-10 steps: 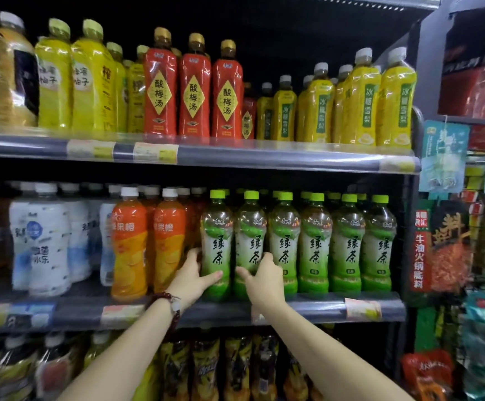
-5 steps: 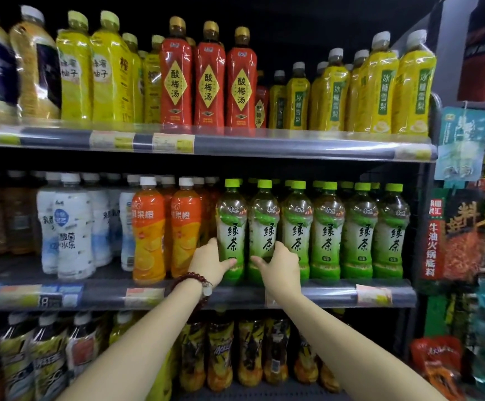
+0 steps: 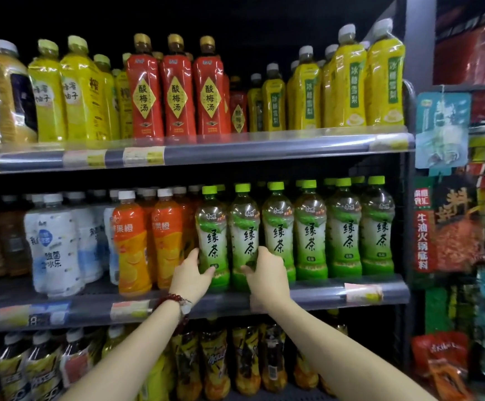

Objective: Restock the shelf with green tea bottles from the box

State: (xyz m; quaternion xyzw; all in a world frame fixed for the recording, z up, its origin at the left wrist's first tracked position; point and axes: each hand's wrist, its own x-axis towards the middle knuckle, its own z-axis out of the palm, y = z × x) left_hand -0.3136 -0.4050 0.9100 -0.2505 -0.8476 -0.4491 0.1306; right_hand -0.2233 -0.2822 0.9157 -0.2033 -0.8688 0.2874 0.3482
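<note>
On the middle shelf (image 3: 308, 295), right half: a front row of six green tea bottles (image 3: 310, 233), upright, side by side, more green caps behind them. Just left of the row — orange juice bottles (image 3: 131, 244), then white milky-drink bottles (image 3: 57, 244). Upper shelf (image 3: 235, 147) carries yellow and red bottles. Left hand (image 3: 190, 274), beaded bracelet (image 3: 172, 299) at the wrist, fingers curled round the lower left side of the leftmost tea bottle (image 3: 214, 241), thumb across its front. Right hand (image 3: 266, 273) wraps the lower right side of the second tea bottle (image 3: 245, 238), fingers together, thumb on the front. Box not in view.
</note>
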